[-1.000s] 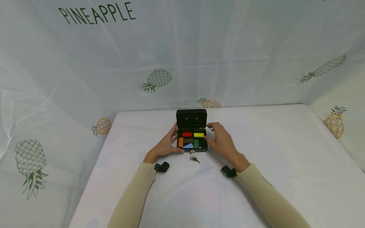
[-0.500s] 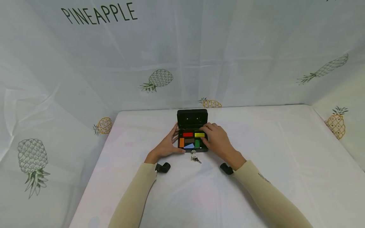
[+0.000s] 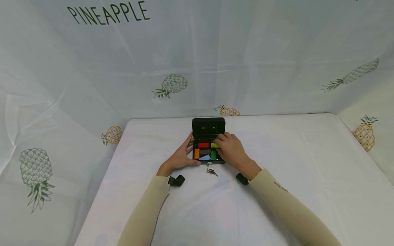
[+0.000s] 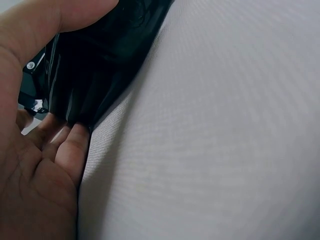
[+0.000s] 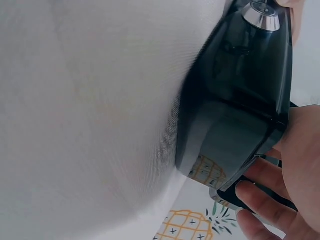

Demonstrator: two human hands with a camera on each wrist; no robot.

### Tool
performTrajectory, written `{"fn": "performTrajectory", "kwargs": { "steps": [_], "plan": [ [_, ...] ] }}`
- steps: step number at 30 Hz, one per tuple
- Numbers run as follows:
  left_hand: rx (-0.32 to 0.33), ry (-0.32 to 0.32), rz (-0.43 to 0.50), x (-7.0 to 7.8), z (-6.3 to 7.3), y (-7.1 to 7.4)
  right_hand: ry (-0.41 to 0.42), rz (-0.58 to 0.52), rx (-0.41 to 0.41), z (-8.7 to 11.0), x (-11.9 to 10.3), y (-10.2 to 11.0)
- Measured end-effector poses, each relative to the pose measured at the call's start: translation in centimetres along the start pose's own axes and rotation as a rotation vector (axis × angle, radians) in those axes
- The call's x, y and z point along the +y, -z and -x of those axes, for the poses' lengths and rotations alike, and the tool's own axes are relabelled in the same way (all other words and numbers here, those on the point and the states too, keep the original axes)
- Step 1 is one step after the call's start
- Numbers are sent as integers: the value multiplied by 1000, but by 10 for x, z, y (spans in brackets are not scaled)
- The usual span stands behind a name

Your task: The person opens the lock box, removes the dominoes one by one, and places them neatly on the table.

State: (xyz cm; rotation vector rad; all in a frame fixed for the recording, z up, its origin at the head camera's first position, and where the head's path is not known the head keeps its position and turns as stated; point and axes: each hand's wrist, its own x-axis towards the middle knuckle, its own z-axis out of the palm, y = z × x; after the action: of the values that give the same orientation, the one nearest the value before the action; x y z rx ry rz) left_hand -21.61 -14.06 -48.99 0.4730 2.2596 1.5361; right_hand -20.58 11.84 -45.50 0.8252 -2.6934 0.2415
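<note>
A small black metal cash box [image 3: 208,143] sat near the far middle of the white-covered table [image 3: 277,191], its lid [image 3: 208,127] standing upright at the back. Its glossy dark wall [image 5: 235,120] showed a round silver lock [image 5: 261,15] in the right wrist view, and a bunch of keys [image 3: 210,169] hung from that lock at the front, trailing onto the cloth.

The only readable writing was the word PINEAPPLE [image 3: 108,13], printed in dark capitals on the pale backdrop [image 3: 246,61], which also carried drawn pineapples.

Inside the box lay coloured flat blocks: a red block [image 3: 203,145] and a yellow block [image 3: 214,146] at the back, a brown block [image 3: 204,151] between rows, an orange block [image 3: 196,153] at the left, a light blue wedge [image 3: 205,157] at the front and a green block [image 3: 213,154] to its right.

The left hand [image 3: 180,156] clasped the box's left side, fingers along the wall and thumb at the front corner. The right hand [image 3: 231,151] reached over the right rim with curled fingers on the yellow block; whether they pinched it or merely touched it could not be told.
</note>
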Motion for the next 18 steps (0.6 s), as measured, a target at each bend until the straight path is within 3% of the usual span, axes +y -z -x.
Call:
{"fn": "performTrajectory", "kwargs": {
  "steps": [18],
  "plan": [
    [-2, 18, 2, -2, -2, 0, 18, 149, -88, -8, -6, -2]
  ]
}}
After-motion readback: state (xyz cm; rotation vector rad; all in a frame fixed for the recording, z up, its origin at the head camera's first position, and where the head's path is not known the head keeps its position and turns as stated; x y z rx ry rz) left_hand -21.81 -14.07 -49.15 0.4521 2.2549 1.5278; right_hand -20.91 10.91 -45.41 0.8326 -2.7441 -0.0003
